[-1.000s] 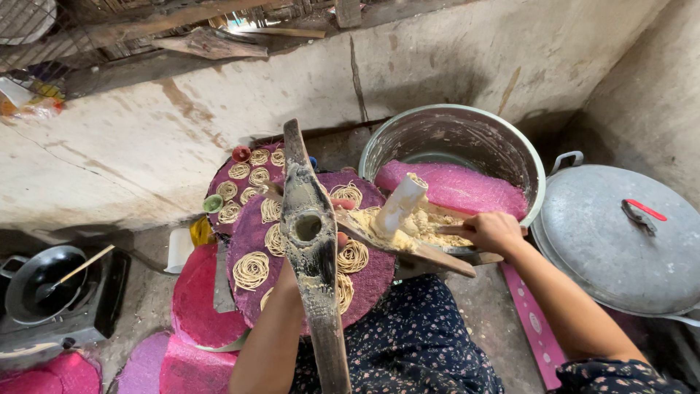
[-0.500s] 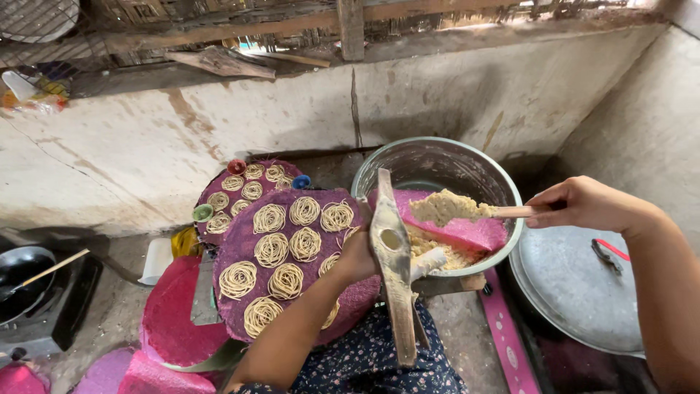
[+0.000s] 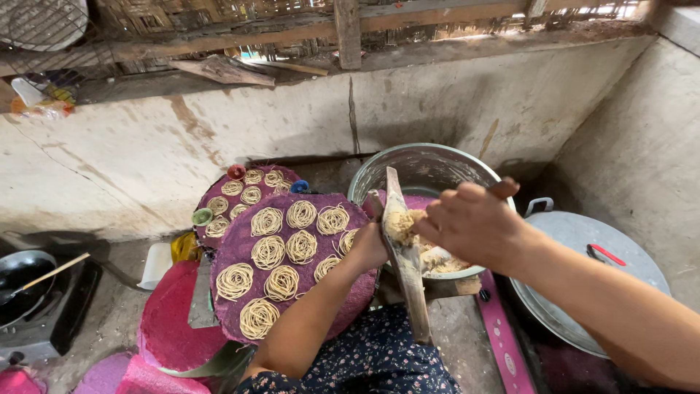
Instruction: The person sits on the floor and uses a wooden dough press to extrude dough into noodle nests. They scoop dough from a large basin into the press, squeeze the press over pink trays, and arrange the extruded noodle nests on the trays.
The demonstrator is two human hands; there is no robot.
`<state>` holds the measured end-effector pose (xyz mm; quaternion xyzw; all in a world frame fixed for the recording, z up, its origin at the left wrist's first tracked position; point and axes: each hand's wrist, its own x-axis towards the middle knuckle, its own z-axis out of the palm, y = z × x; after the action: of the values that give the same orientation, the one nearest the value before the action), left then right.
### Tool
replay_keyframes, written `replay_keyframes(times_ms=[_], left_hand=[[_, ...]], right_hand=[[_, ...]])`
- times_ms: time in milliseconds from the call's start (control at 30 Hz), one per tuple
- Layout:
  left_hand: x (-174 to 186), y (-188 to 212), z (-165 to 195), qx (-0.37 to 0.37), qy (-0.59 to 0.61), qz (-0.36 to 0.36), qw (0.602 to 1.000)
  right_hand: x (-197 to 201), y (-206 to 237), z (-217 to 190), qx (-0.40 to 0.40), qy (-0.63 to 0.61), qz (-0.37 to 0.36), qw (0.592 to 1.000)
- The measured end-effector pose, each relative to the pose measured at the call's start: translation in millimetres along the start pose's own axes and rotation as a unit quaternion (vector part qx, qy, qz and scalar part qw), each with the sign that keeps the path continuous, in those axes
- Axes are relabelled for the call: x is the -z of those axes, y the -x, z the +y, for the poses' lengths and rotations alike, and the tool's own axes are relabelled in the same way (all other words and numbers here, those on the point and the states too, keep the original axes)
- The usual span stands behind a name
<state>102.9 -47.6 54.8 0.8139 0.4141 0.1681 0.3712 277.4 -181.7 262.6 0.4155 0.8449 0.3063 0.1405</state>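
Note:
My left hand [image 3: 370, 246] grips a long wooden press [image 3: 405, 271] that stands tilted over a big metal pot [image 3: 423, 166]. My right hand [image 3: 474, 222] is closed around a lump of pale dough [image 3: 399, 222] and pushes it against the top of the press. More dough [image 3: 445, 264] lies in the pot under the hand. Beside the press, a round purple mat [image 3: 292, 264] carries several coiled noodle spirals. A second purple mat [image 3: 246, 191] with more spirals lies behind it.
A large metal lid [image 3: 583, 248] with a red handle rests at the right. Pink mats [image 3: 169, 321] are stacked at the lower left. A dark pan [image 3: 22, 286] with a wooden stick sits on a stove at far left. A concrete wall [image 3: 219, 131] runs behind.
My right hand has come back from the right side of the pot and now presses dough onto the top of the press. The view shifted slightly right.

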Motion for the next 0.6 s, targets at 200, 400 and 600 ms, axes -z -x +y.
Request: replay_keyframes(times_ms=[200,400,600], left_hand=[[-6.9,-15.8,-24.8,0.027,-0.013,0.026,0.999],[-1.5,-18.3,-24.9,-0.019,0.045,0.103,0.993],[-5.0,-16.4,-6.4,0.001,-0.039,0.071,0.997]], right_hand=[[-21.2,33.5,20.2,-0.078,-0.077,0.094,0.990],[4.2,71.8,58.0,-0.296,-0.098,0.177,0.934],[-16.3,39.2,57.9,-0.139,-0.142,0.153,0.968]])
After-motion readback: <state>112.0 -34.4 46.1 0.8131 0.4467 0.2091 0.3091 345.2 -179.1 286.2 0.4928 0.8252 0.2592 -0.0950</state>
